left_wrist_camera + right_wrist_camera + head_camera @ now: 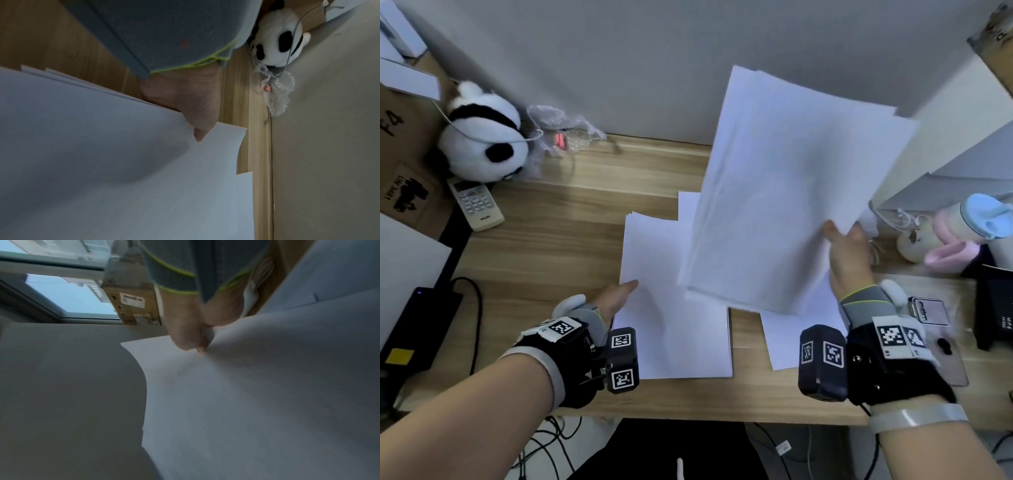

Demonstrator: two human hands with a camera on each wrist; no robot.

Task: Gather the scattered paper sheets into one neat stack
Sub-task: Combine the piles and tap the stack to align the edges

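The light wood-grain surface (571, 246) runs left to right under a plain grey wall, and it is crowded at both ends.

A loose bundle of white paper sheets (791, 192) hangs in the air over its right half, tilted, with its long axis running from low near the person up and away toward the wall. The right hand (847, 260) holds this bundle at its lower right edge; the right wrist view shows the thumb and fingers (185, 337) pinching the paper between them.

Below and to the left, a flat pile of white sheets (674, 308) lies on the surface with its long axis pointing away from the person, its far corners slightly fanned. The left hand (616, 298) rests at the pile's left edge, thumb on top of the sheets; the other fingers are hidden under or behind the paper, so I cannot tell how they lie.

A single white sheet (784, 339) lies skewed on the surface under the lifted bundle, just right of the pile, and another corner shows behind it.

So the bundle sits right of and above the pile, and the right hand would likely carry it left and down.

At the left end sit a black-and-white plush panda (482, 137) and a white remote control (476, 204); at the right, a pale tumbler with a blue lid (972, 219).
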